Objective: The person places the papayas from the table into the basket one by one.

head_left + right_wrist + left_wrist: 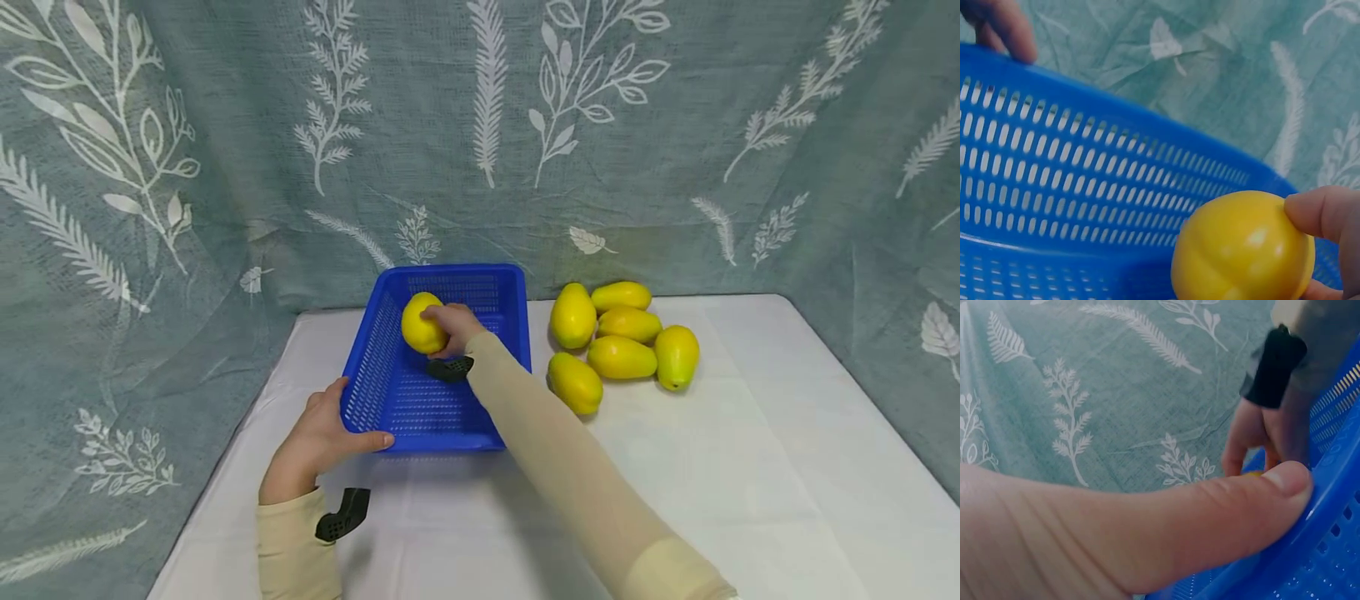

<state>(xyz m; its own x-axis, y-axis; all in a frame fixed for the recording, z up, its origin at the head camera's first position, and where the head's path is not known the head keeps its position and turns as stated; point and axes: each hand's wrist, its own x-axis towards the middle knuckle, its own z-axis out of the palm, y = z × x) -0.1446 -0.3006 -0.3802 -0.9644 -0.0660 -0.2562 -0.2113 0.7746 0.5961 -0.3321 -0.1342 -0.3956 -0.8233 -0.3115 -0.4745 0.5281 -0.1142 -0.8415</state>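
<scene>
A yellow papaya (423,323) is gripped by my right hand (454,327) over the far left part of the blue basket (386,442). The right wrist view shows the lobed end of this papaya (1241,247), with the thumb (1316,211) pressed against its side. My left hand (318,433) holds the basket at its near left corner, the thumb on the front rim and the fingers at the left rim. In the left wrist view that thumb (1229,512) lies across to the rim, while the papaya is mostly hidden.
Several more yellow papayas (622,357) lie in a group to the right of the basket. A white cloth (750,467) covers the table. Behind it hangs a green leaf-patterned curtain (420,125), close to the basket's far edge.
</scene>
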